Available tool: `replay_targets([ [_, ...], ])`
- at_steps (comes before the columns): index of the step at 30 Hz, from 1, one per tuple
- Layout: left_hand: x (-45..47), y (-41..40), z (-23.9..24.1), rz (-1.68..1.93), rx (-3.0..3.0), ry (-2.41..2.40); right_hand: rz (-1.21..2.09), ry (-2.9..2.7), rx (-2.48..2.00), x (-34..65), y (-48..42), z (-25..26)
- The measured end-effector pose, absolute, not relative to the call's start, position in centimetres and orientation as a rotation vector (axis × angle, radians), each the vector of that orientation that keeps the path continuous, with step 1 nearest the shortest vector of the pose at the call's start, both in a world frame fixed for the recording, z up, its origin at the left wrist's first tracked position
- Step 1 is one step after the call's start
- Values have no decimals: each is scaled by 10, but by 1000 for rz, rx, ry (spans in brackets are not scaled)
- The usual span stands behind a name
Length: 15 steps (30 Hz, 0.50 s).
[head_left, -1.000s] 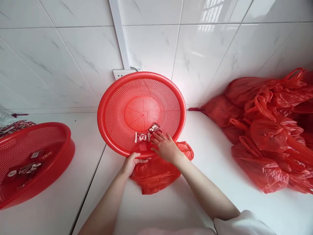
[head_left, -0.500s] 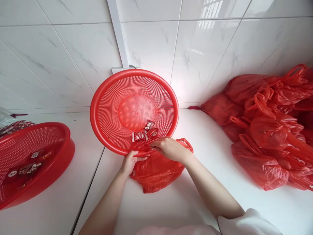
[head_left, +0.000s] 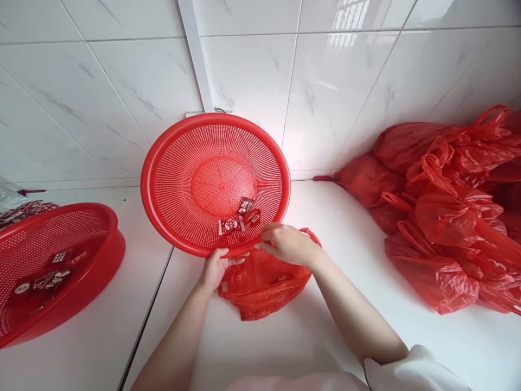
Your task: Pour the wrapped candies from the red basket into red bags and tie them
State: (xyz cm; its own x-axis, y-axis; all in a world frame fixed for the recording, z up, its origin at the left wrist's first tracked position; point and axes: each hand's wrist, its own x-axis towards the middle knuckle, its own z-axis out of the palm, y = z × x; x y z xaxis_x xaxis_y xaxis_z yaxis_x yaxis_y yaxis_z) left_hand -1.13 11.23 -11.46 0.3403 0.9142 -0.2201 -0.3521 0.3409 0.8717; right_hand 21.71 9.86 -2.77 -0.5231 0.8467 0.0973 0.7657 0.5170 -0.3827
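A round red mesh basket (head_left: 175, 201) leans tilted toward me against the tiled wall. Several small wrapped snacks, among them a dark red and white packet (head_left: 230, 225), lie in its lower part. My left hand (head_left: 214, 270) grips the near rim, thumb on top and fingers beneath. Just under that rim, a red plastic bag (head_left: 264, 293) rests with its mouth open on the white table. My right hand (head_left: 287, 244) hovers over the bag beside the rim, its fingers loosely bent and apart, and nothing shows between them.
To the left, a second red basket (head_left: 109, 239) holds several dark red packets. Behind it lies a pile of wrapped packets (head_left: 24, 212). Several filled red bags (head_left: 451, 217) are heaped on the right against the wall. A dark seam (head_left: 152, 304) crosses the white table.
My right hand has drawn back from inside the basket to above the bag. The basket has shifted slightly left, with my left hand still on its rim.
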Motion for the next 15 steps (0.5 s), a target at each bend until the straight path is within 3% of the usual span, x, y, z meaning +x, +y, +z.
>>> replay_targets([
  [5,-8,109,-115,935,831,824,184,-2388,-1374,206,110,-55],
  [9,-7,109,-122,945,803,852,292,-2489,-1455,202,114,-74],
  [15,-10,113,-128,971,774,844,367,-2592,-1347,201,108,-61],
])
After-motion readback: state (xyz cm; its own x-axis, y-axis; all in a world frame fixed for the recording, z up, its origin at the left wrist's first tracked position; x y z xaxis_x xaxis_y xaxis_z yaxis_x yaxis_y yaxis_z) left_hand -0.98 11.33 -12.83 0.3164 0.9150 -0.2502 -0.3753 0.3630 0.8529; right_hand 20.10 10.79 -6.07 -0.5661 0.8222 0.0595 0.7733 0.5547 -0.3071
